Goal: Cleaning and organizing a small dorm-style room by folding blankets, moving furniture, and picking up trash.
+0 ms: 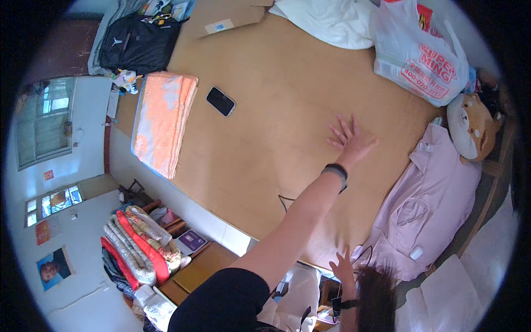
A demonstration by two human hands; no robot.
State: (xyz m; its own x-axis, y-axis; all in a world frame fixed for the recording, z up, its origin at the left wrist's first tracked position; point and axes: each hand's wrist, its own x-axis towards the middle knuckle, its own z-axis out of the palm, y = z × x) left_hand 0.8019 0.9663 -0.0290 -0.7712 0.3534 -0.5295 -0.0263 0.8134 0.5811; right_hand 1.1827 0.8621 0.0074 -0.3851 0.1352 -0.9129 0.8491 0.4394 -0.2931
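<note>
My left hand (348,137), with a dark band at the wrist, reaches over the brown mat (265,137). Its fingers are spread and hold nothing; whether the palm touches the mat cannot be told. Near the mat's lower edge is my right hand (343,267), fingers apart, close to a thin black cable (365,254). Another bit of black cable (284,198) shows beside my left forearm. A pink garment (427,199) lies right of both hands, with a small white case (416,252) on it. Farther off, a smartphone (221,101) rests screen up and dark.
A folded orange-and-grey blanket (164,124) lies at the left edge, below a black backpack (137,43). Cardboard (232,16), white cloth (332,20) and a full plastic bag (419,62) line the far side. A dog plush (473,126) sits right. Folded quilts (137,245) are stacked lower left.
</note>
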